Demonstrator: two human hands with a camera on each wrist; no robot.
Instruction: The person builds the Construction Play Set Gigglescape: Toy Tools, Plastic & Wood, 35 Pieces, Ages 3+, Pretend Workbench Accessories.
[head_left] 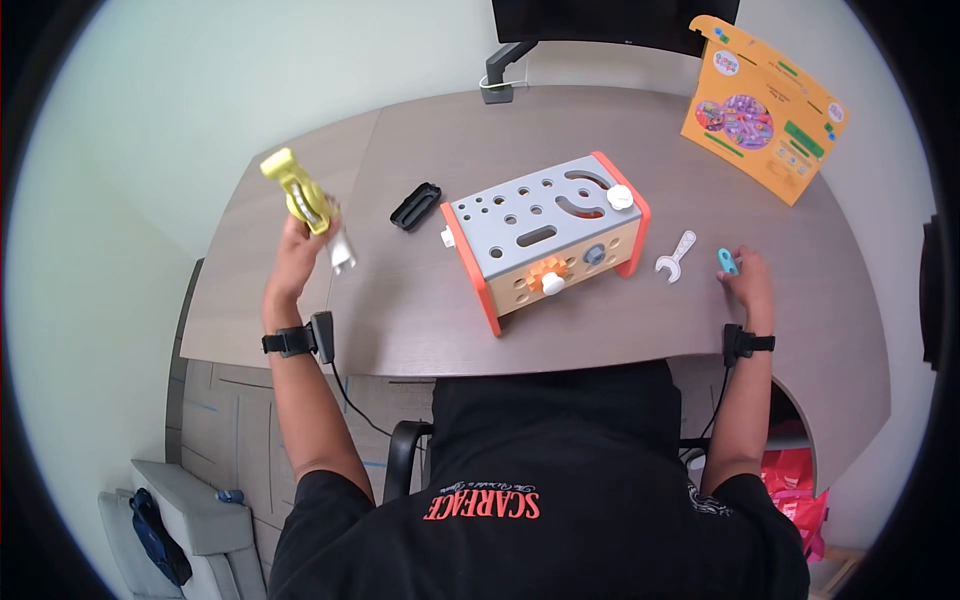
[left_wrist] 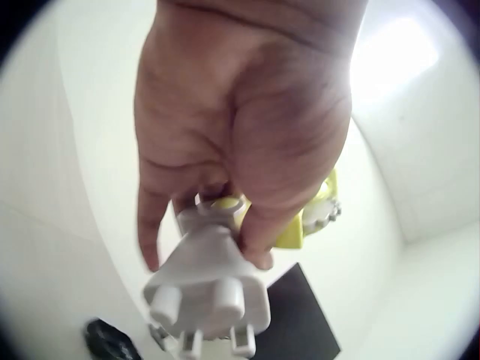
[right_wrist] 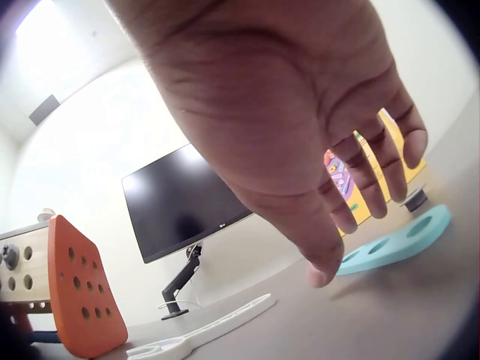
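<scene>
A yellow-and-white toy tool (head_left: 303, 201) is gripped in the left hand (head_left: 296, 256), raised over the table's left part. Its pale pronged end (left_wrist: 208, 283) points out below that palm in the left wrist view. At the right, the right hand (head_left: 751, 281) is low over the table beside a teal strip with holes (right_wrist: 397, 244). Thumb and spread fingers of the right hand (right_wrist: 300, 142) are at the strip's near end; whether they touch it is unclear. A white toy wrench (head_left: 676, 257) lies left of that hand.
A toy workbench (head_left: 520, 221) with orange-red ends stands mid-table, an orange gear (head_left: 547, 273) on its front. Behind its left end lies a black tray (head_left: 416, 206). A yellow-orange box (head_left: 765, 110) stands at the back right, near a monitor (head_left: 615, 22).
</scene>
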